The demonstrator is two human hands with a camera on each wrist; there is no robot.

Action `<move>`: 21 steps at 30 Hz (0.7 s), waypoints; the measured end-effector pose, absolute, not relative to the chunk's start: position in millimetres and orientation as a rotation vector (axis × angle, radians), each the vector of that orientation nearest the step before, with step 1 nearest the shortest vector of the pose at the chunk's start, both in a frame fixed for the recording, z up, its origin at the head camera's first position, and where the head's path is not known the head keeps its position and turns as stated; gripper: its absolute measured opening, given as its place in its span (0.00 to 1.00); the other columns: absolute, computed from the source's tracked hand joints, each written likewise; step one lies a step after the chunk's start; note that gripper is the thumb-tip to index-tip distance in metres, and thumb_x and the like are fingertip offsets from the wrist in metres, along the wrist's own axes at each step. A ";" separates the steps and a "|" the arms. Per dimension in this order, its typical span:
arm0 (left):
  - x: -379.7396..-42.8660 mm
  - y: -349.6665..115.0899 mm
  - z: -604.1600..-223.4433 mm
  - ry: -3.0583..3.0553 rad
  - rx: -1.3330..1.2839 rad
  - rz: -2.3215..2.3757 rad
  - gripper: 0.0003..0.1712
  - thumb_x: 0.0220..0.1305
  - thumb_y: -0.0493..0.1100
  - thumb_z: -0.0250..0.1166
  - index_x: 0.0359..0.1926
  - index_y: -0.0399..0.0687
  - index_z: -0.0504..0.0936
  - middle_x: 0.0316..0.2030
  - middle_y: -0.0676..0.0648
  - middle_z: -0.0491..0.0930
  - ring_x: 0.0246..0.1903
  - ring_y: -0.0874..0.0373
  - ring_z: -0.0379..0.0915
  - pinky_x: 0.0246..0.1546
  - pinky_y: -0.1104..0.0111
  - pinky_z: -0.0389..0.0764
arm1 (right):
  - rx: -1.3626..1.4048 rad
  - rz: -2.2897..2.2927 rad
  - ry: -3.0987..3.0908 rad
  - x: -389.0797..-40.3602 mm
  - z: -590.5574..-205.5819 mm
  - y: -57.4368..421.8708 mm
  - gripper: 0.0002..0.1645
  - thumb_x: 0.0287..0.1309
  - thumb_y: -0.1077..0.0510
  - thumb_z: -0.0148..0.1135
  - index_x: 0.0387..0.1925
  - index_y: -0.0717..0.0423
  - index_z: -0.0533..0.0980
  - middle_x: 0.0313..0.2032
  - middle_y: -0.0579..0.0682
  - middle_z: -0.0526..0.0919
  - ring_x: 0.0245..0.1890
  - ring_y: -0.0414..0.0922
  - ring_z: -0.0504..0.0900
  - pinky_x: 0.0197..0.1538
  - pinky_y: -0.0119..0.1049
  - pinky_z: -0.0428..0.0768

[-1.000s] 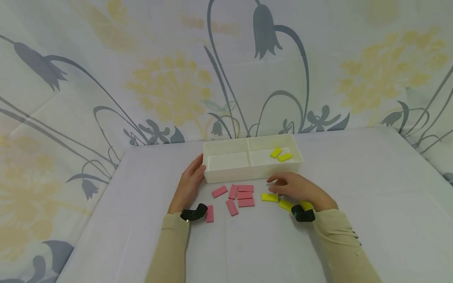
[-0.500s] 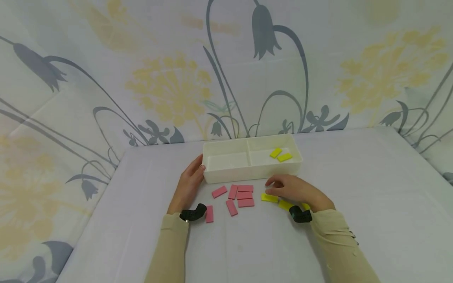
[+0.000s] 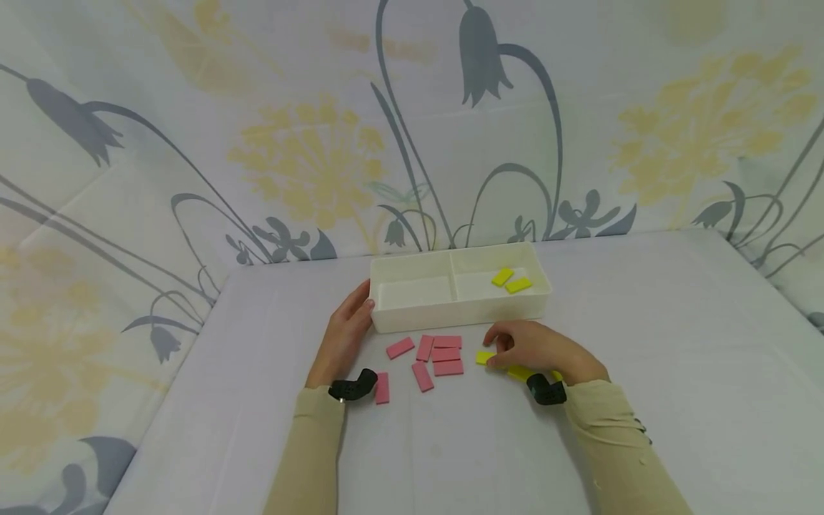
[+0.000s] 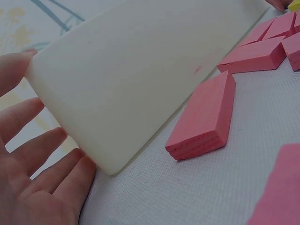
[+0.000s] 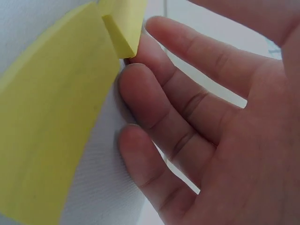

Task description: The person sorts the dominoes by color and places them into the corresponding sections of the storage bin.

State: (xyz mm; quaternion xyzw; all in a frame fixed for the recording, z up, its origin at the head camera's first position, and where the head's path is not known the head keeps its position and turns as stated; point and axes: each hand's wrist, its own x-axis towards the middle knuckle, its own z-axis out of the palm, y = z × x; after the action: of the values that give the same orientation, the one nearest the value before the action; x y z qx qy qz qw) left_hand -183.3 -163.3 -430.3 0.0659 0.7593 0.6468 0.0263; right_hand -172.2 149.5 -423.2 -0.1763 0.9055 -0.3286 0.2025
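A white two-compartment box [image 3: 415, 317] stands at the table's back. My left hand [image 3: 344, 335] rests on its left end, fingers extended along the end wall [image 4: 110, 93] and thumb at the rim. My right hand [image 3: 537, 349] is low over the yellow blocks in front of the box's right half. Its thumb and bent fingers straddle a flat yellow block [image 3: 484, 357], part of which the hand hides. In the right wrist view, that block [image 5: 125, 28] meets a fingertip, while the index finger stretches past it. Another yellow block [image 3: 518, 373] lies under the palm.
Several pink blocks [image 3: 445, 355] lie flat in front of the box, one pink block [image 3: 382, 388] beside my left wrist. Two yellow blocks [image 3: 518, 285] are in the right compartment; the left compartment [image 3: 415, 291] shows its bare floor. A patterned cloth [image 3: 322, 164] hangs behind the table.
My right hand has shifted slightly left and nearer, its thumb moving from above the yellow block to the block's near side. My left hand stays at the box.
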 end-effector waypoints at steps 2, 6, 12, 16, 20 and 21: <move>-183.3 -163.0 -430.4 2.351 0.203 1.994 0.35 0.61 0.58 0.52 0.67 0.54 0.56 0.65 0.50 0.55 0.61 0.57 0.55 0.58 0.62 0.60 | -0.477 -0.916 2.535 -171.7 -423.1 149.0 0.18 0.45 0.52 0.67 0.38 0.54 0.74 0.24 0.47 0.72 0.27 0.42 0.69 0.32 0.35 0.68; -184.1 -163.2 -432.3 2.338 0.200 1.999 0.35 0.61 0.58 0.52 0.67 0.54 0.55 0.65 0.51 0.55 0.61 0.58 0.54 0.58 0.61 0.59 | -0.481 -0.889 2.555 -171.6 -424.5 147.5 0.18 0.44 0.52 0.67 0.37 0.53 0.73 0.25 0.46 0.71 0.28 0.42 0.69 0.33 0.35 0.67; -189.7 -165.8 -442.2 2.316 0.184 2.024 0.31 0.64 0.54 0.52 0.66 0.57 0.56 0.65 0.54 0.56 0.61 0.60 0.54 0.59 0.61 0.58 | -0.496 -0.879 2.570 -171.2 -427.2 144.5 0.15 0.42 0.54 0.69 0.33 0.52 0.73 0.25 0.46 0.70 0.29 0.42 0.68 0.33 0.35 0.67; -195.7 -166.9 -451.4 2.215 0.218 2.142 0.29 0.65 0.50 0.52 0.66 0.55 0.57 0.64 0.53 0.57 0.61 0.58 0.56 0.59 0.62 0.58 | -0.484 -0.870 2.595 -172.6 -429.0 143.9 0.13 0.42 0.55 0.69 0.30 0.52 0.74 0.26 0.47 0.70 0.29 0.43 0.68 0.32 0.35 0.68; -198.4 -166.7 -455.0 2.108 0.230 2.239 0.29 0.65 0.47 0.52 0.66 0.53 0.58 0.64 0.52 0.57 0.60 0.55 0.57 0.59 0.64 0.59 | -0.452 -0.872 2.587 -174.2 -429.8 144.9 0.13 0.42 0.54 0.69 0.30 0.52 0.74 0.26 0.47 0.71 0.30 0.43 0.68 0.32 0.35 0.68; -198.7 -166.8 -455.4 2.104 0.226 2.242 0.28 0.65 0.47 0.52 0.66 0.53 0.58 0.64 0.52 0.57 0.60 0.55 0.58 0.59 0.64 0.59 | -0.445 -0.880 2.581 -174.3 -429.7 145.3 0.13 0.42 0.54 0.69 0.30 0.52 0.74 0.26 0.47 0.71 0.30 0.43 0.69 0.32 0.35 0.69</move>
State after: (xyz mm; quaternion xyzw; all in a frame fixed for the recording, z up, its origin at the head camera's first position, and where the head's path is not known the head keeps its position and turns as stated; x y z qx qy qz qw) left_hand -198.7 -166.8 -455.4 0.0734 0.6821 0.7270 0.0295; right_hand -174.3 145.3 -429.7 -0.1582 0.9174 -0.3127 0.1884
